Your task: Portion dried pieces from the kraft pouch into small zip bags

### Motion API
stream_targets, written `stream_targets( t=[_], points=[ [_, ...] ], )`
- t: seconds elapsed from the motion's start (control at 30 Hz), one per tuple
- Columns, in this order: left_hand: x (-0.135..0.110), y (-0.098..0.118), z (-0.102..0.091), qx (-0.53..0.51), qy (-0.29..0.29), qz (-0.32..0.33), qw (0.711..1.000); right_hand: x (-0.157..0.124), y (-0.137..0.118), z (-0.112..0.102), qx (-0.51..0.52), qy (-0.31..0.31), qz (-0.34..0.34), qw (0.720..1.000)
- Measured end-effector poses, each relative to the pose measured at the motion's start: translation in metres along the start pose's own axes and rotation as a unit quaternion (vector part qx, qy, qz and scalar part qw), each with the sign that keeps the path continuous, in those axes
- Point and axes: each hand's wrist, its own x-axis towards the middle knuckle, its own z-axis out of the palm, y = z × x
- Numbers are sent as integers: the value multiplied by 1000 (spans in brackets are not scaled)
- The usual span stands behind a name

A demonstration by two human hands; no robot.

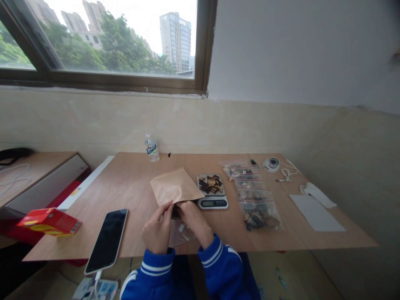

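A brown paper bag (177, 186) lies in front of me with its mouth turned toward my body. My left hand (158, 227) pinches the near edge of that bag between thumb and fingers. Inside the mouth of the bag are the fingers of my right hand (193, 218), so whether they grip anything is hidden. Under my hands a small transparent plastic bag (181, 233) rests near the table's front edge. Just right of the paper bag stands a kitchen scale (214, 203), its plate bearing dark-and-tan dried slices (211, 183).
Several zip bags (261, 212) with dried pieces lie right of the scale. Farther right are a round white device (271, 164) with a cable, a white cloth (318, 195) and white paper (317, 213). Leftward sit a tablet (107, 241), red box (51, 222) and bottle (152, 150).
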Motion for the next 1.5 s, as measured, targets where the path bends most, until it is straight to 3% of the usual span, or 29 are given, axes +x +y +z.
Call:
stream_targets(
  t=[0.1, 0.33, 0.6, 0.8, 0.93, 1.03, 1.23, 1.33, 1.5],
  points=[
    [2, 4, -3, 19, 11, 2, 1000, -9, -4, -18, -13, 2, -23, 1000],
    [12, 14, -7, 27, 38, 21, 999, -19, -11, -50, 148, 145, 50, 977],
    [22, 34, -18, 42, 28, 17, 999, -17, -3, -51, 356, 251, 158, 886],
    [23, 48, -26, 59, 16, 17, 998, -13, -14, -51, 372, 278, 141, 874],
    [45, 52, -32, 30, 1, 22, 999, -18, 2, -60, 353, 332, 156, 861],
    [71, 51, -34, -20, 14, 52, 998, -28, 35, -69, 303, 358, 165, 868],
    [113, 47, -17, -88, 76, 104, 988, -46, 92, -79, 83, 300, 149, 939],
    [121, 47, -5, -109, 114, 132, 979, -48, 104, -79, -37, 244, 111, 963],
    [118, 43, 6, -176, 206, 157, 950, -51, 119, -72, -109, 226, 75, 965]
  ],
)
